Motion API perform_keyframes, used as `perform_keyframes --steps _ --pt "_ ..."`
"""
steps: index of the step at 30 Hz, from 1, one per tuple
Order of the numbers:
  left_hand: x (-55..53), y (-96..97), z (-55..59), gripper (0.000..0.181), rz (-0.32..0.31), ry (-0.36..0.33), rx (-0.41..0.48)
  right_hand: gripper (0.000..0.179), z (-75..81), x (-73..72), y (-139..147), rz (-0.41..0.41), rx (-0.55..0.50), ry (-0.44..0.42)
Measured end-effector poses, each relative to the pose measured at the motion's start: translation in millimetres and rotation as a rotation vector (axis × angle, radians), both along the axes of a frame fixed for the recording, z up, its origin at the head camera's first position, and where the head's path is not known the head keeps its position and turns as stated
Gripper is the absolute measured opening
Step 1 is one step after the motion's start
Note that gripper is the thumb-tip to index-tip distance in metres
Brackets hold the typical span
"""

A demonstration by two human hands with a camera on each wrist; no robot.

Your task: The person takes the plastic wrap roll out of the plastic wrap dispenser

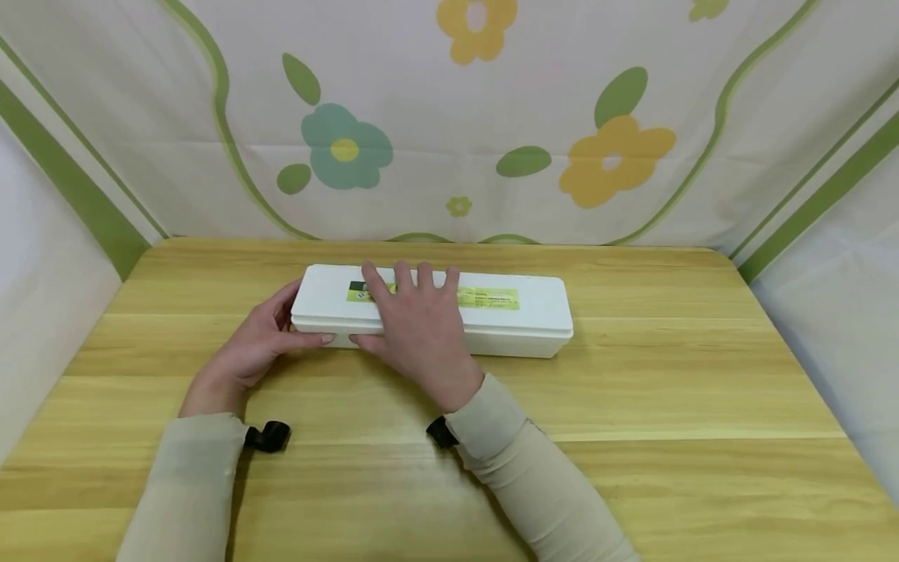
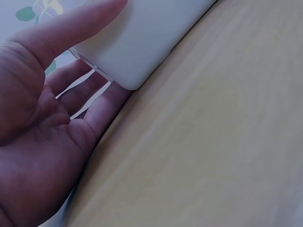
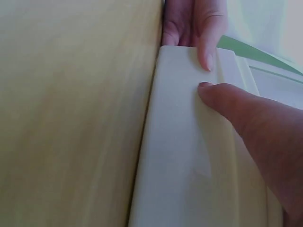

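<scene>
A long white lidded box, which looks like foam or plastic, lies lengthwise on the wooden table. Its lid sits on top and carries a yellow-green printed label, partly covered by the right hand. My left hand grips the left end, thumb on the front wall and the other fingers round the end and behind. Across the lid, left of its middle, spreads my right hand: fingertips reach the far edge, while its thumb presses the front wall just below the lid's rim.
The wooden table extends on all sides of the box. Behind it hangs a pale curtain with printed flowers and leaves, and white cloth stands at both sides. A black wrist mount sticks out from the left sleeve.
</scene>
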State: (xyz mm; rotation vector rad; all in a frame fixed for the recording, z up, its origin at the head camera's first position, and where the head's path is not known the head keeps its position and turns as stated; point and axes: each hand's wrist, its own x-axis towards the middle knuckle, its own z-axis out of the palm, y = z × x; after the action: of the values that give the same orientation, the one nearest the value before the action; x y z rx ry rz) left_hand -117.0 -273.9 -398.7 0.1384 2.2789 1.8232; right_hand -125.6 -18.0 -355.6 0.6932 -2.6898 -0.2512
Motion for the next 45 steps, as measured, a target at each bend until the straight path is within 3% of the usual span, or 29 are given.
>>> perform_keyframes --steps 9,18,30,45 --pt "-2.9 0.4 0.9 0.093 -0.005 0.009 0.007 0.093 1.2 1.8 -5 -0.018 -0.017 0.022" --pt "0.6 0.3 1.0 0.096 0.004 -0.022 -0.005 0.104 -3.9 -0.3 -3 -0.039 -0.040 -0.033" --pt "1.2 0.0 2.3 0.095 0.012 -0.028 0.004 0.100 -6.4 1.5 -7 -0.032 -0.068 0.074" --pt "0.5 0.1 3.1 0.098 0.002 -0.016 0.007 0.098 -4.8 3.4 -15 -0.050 -0.045 0.092"
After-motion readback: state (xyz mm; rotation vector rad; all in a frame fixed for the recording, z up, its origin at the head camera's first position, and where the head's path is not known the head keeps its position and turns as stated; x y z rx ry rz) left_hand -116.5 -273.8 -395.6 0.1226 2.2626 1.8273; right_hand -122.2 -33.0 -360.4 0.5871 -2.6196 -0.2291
